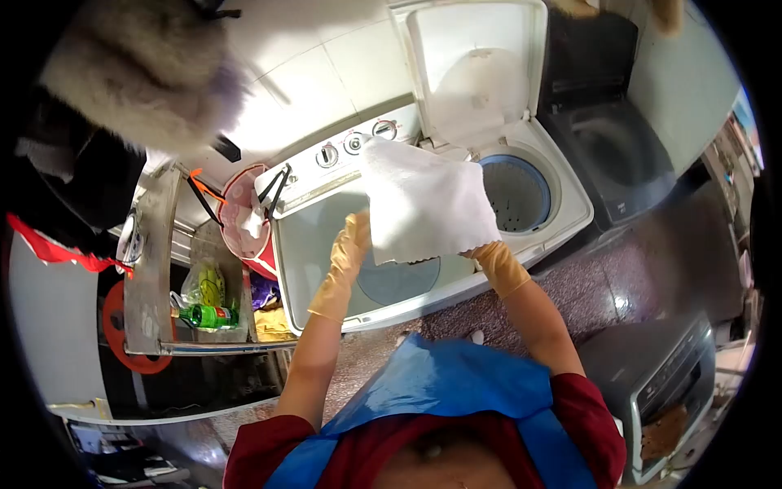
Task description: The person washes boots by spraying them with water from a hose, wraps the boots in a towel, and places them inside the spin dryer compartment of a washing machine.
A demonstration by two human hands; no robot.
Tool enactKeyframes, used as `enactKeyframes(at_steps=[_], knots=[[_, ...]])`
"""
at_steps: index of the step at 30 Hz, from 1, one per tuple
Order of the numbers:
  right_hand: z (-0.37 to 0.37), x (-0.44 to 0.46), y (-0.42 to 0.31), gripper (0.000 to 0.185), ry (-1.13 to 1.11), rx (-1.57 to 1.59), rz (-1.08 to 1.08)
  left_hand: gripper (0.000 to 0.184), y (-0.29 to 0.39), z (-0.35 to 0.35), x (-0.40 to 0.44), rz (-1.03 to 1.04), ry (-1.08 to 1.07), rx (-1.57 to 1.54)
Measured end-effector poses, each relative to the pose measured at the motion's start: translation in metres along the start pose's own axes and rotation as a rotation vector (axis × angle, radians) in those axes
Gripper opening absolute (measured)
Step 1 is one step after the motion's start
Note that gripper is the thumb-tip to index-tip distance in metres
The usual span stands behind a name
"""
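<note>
A white cloth [428, 200] with a scalloped edge is spread out over a twin-tub washing machine [379, 319]. My left hand [350, 248], in a yellow rubber glove, grips the cloth at its left side; some fingertips are hidden behind it. At the lower right corner, my right hand [498, 265], gloved the same way, is closed on the cloth. Below the cloth is the open wash tub [314, 244]. To the right, the spin tub [515, 194] stands open under its raised lid [476, 69].
Left of the machine are a red-and-white bag [242, 213] and a wooden shelf [151, 269] with a green bottle [208, 316]. A black bin-like appliance [611, 163] adjoins the machine's right side. A grey appliance [652, 383] stands at lower right.
</note>
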State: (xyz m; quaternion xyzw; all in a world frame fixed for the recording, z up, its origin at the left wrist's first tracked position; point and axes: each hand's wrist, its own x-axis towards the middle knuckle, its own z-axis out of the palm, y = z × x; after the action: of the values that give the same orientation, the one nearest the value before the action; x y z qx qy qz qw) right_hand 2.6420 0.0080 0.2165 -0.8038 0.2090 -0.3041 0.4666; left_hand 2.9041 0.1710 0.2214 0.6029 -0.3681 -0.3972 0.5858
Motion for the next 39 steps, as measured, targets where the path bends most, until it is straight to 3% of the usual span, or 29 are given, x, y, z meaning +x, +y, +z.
enactKeyframes(at_steps=[1, 3, 4, 5, 7, 8, 9, 11, 12, 14, 15, 17, 19, 22, 24, 25, 27, 28, 30, 31, 32, 35, 36, 39], knots=[[-0.009, 0.004, -0.003, 0.058, -0.014, -0.015, -0.001, 0.055, 0.001, 0.003, -0.001, 0.007, -0.065, -0.002], [-0.031, 0.011, -0.010, 0.058, -0.007, 0.019, 0.021, 0.056, 0.040, 0.038, -0.016, -0.079, 0.049, 0.021], [-0.043, 0.015, -0.015, 0.058, -0.001, 0.054, 0.038, 0.051, 0.007, 0.031, -0.012, -0.013, 0.021, -0.104], [-0.055, 0.021, -0.020, 0.058, 0.004, 0.100, 0.055, 0.051, 0.022, 0.032, -0.012, 0.002, 0.040, -0.134], [-0.073, 0.023, -0.030, 0.058, 0.021, 0.209, 0.106, 0.042, 0.068, 0.031, -0.019, -0.161, 0.046, 0.060], [-0.079, 0.023, -0.033, 0.058, 0.030, 0.267, 0.129, 0.039, 0.114, 0.037, -0.028, -0.216, 0.252, 0.055], [-0.083, 0.019, -0.037, 0.058, 0.040, 0.325, 0.157, 0.048, 0.063, 0.025, 0.011, 0.125, 0.333, -0.160], [-0.087, 0.011, -0.039, 0.058, 0.067, 0.423, 0.207, 0.051, 0.108, 0.028, 0.032, 0.311, 0.474, -0.077], [-0.086, 0.006, -0.039, 0.058, 0.082, 0.463, 0.225, 0.051, 0.118, 0.025, 0.045, 0.305, 0.484, -0.095], [-0.083, -0.001, -0.038, 0.058, 0.106, 0.519, 0.254, 0.042, 0.132, 0.018, 0.069, -0.041, 0.131, -0.199], [-0.081, -0.003, -0.037, 0.058, 0.112, 0.539, 0.261, 0.042, 0.138, 0.016, 0.076, -0.043, 0.131, -0.210], [-0.078, -0.007, -0.037, 0.058, 0.127, 0.575, 0.273, 0.032, 0.151, 0.014, 0.082, -0.073, -0.212, -0.241], [-0.074, -0.011, -0.035, 0.058, 0.145, 0.609, 0.280, 0.023, 0.157, 0.008, 0.083, -0.020, -0.295, -0.398], [-0.068, -0.017, -0.035, 0.058, 0.174, 0.651, 0.279, 0.027, 0.175, 0.006, 0.086, -0.080, -0.131, -0.230], [-0.065, -0.020, -0.036, 0.058, 0.192, 0.676, 0.279, 0.028, 0.152, 0.000, 0.111, 0.203, -0.145, -0.037], [-0.063, -0.021, -0.036, 0.058, 0.200, 0.688, 0.281, 0.025, 0.150, 0.004, 0.111, 0.201, 0.044, 0.286], [-0.059, -0.023, -0.035, 0.058, 0.216, 0.714, 0.279, 0.027, 0.141, 0.013, 0.105, 0.558, 0.471, 0.442], [-0.058, -0.024, -0.036, 0.058, 0.224, 0.726, 0.276, 0.036, 0.142, 0.018, 0.085, 0.659, 0.587, 0.456], [-0.056, -0.025, -0.037, 0.058, 0.241, 0.751, 0.274, 0.042, 0.099, 0.026, 0.053, 0.673, 0.620, 0.119], [-0.055, -0.024, -0.036, 0.057, 0.248, 0.760, 0.269, 0.044, 0.079, 0.037, 0.027, 0.732, 0.647, 0.235], [-0.054, -0.023, -0.036, 0.057, 0.258, 0.771, 0.264, 0.042, 0.071, 0.055, 0.001, 0.543, 0.616, 0.066], [-0.048, -0.017, -0.036, 0.057, 0.275, 0.792, 0.248, 0.029, 0.019, 0.079, -0.028, 0.104, 0.351, -0.965], [-0.047, -0.014, -0.036, 0.057, 0.281, 0.802, 0.247, 0.029, 0.009, 0.080, -0.033, 0.095, 0.350, -0.964], [-0.045, -0.005, -0.040, 0.057, 0.261, 0.873, 0.234, 0.045, -0.008, 0.075, -0.039, 0.022, 0.403, -0.553]])
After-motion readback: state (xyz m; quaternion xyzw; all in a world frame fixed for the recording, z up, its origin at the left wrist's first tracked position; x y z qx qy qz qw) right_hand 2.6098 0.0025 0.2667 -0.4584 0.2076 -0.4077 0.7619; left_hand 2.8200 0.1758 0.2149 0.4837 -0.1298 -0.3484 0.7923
